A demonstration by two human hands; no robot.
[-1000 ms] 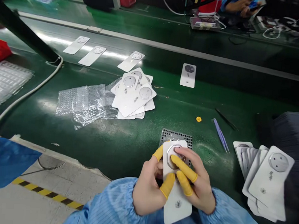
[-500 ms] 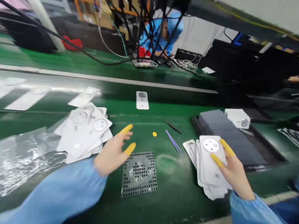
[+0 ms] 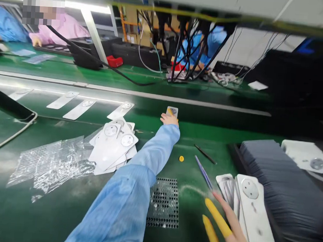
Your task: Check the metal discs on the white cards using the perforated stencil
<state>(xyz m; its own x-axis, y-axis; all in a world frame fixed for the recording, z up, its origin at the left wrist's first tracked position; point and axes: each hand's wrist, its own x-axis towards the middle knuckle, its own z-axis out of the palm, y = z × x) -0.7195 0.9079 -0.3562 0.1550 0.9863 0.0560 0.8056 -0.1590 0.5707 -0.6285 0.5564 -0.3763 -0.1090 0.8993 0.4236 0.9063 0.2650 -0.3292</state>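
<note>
Is a green worktop (image 3: 48, 220). Carries piled white panels (image 3: 107, 150), bubble bags (image 3: 61, 168), purple tweezers (image 3: 203, 171), a perforated sheet (image 3: 164, 202), a yellow disc (image 3: 181, 158).

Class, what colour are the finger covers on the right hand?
Yellow: the finger covers on the right hand show best in the head view.

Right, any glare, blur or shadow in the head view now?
In the head view, a bright streak runs past the white cards at left, the clear bags glint, the right hand looks slightly soft, the upper right falls into shadow, and pixelation hides an upper-left patch.
</note>
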